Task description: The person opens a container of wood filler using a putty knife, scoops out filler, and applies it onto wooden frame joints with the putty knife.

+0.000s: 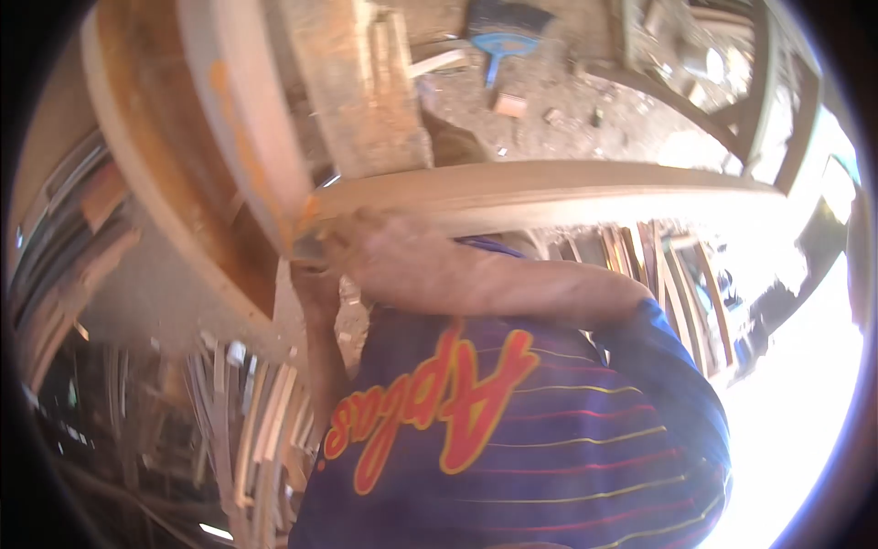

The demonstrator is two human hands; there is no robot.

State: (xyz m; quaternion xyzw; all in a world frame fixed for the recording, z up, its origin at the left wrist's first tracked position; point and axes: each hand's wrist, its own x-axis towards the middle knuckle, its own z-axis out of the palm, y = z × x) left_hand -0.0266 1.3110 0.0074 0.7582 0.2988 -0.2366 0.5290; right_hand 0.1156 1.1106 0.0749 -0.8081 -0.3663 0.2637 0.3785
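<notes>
My right hand (389,252) is closed, its fingers curled at the near-left end of a long pale wooden board (549,192). A small greyish flat piece (311,247) shows at its fingertips; blur hides what kind of thing it is. My left hand (315,279) is lower, beside the same corner, mostly hidden, its fingers not clear. Just left of both hands stands an upright-looking wooden frame piece (247,119) with orange smears near the joint. A curved wooden panel (146,156) with a brown inner face runs alongside it.
A rough wooden plank (357,91) lies beyond the board. On the littered dirt floor are a blue-handled dustpan or brush (503,46) and a small wood block (509,105). Wooden legs (759,91) stand at upper right. Several wood strips (265,430) lean at lower left.
</notes>
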